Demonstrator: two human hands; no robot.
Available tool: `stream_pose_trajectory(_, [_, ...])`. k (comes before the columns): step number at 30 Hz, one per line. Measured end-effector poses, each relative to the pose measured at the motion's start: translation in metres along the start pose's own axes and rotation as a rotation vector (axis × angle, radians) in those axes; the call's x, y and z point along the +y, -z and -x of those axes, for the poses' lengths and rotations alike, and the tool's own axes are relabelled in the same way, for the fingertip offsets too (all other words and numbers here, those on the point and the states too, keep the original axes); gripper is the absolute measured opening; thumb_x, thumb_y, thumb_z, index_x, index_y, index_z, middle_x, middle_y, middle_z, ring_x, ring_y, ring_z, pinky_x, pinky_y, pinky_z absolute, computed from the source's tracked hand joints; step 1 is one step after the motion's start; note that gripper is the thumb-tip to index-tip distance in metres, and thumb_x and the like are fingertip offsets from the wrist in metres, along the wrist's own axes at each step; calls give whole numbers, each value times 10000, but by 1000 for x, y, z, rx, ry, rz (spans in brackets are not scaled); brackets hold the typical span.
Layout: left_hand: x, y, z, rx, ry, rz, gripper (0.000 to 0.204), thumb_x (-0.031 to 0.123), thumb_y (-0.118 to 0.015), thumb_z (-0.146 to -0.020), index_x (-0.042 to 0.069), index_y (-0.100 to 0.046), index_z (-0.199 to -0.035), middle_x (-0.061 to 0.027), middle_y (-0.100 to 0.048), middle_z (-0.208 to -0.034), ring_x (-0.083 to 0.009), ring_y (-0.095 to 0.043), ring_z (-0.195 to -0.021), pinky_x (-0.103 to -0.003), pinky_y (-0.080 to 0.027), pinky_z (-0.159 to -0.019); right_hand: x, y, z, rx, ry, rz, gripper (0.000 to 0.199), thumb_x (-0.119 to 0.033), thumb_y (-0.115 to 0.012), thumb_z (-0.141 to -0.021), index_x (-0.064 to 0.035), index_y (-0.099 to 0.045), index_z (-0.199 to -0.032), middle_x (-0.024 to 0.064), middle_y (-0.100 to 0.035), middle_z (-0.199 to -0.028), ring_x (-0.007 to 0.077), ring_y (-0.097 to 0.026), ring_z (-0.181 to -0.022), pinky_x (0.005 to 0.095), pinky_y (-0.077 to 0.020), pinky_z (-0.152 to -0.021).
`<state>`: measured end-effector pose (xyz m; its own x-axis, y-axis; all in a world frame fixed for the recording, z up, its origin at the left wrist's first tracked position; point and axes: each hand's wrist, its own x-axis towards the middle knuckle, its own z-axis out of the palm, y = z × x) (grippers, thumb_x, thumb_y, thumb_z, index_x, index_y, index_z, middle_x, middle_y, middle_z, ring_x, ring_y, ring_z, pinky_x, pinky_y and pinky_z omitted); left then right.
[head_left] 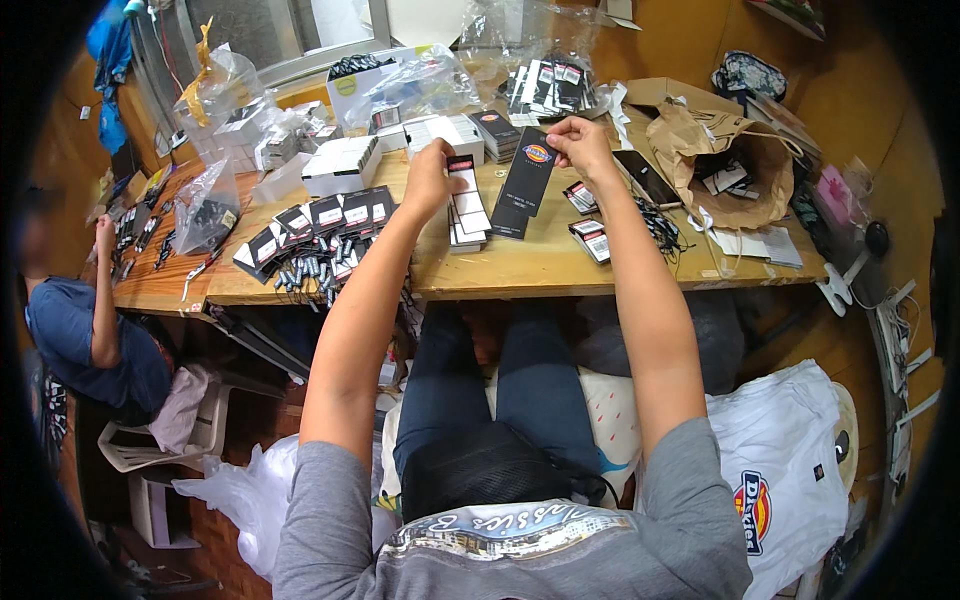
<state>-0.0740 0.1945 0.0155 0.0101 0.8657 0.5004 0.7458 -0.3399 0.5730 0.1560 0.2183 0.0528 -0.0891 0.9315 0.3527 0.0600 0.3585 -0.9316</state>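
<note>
My right hand (588, 152) pinches the upper right corner of a black hang tag (527, 172) with a coloured logo. Under its lower end lies another black tag (510, 218) on the table. My left hand (431, 180) is closed at the edge of a white label tag (467, 205) with a red-and-black top, which lies over a small stack of similar tags. Its fingertips are partly hidden. To the left of that hand, many black-and-white tags with strings (318, 228) are spread in a pile. Behind the hands stands a stack of black tags (494, 130).
Boxes of white cards (342, 165) stand at the back. To the right are small tag bundles (590, 238), a phone (645, 178) and an open paper bag (722, 160). A person (95, 320) sits at far left. A white shirt (780, 470) lies low on the right.
</note>
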Motion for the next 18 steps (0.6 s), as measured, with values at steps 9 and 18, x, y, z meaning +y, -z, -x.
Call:
stream_pose_trajectory(9, [10,-1,-4,368,-114,-100,192,115,-634,-660,0,-526,-768,-102,-567,-665,-277,-563,-669,-341,-429,-602,-28,-2,22,-156,36,56,67,10,-586,-683,10,-568,-748,43,-553,-594,60,-472,-427,169,-375,-370])
stream_pose_trajectory(18, [99,12,22,-37,246,922,165,112,-624,-718,-15,-575,-810,-31,-563,-694,-66,-510,-582,-183,-417,-510,-46,-6,42,-104,196,113,82,-63,-621,-684,-4,-582,-725,25,-549,-604,58,-478,-487,167,-387,-439])
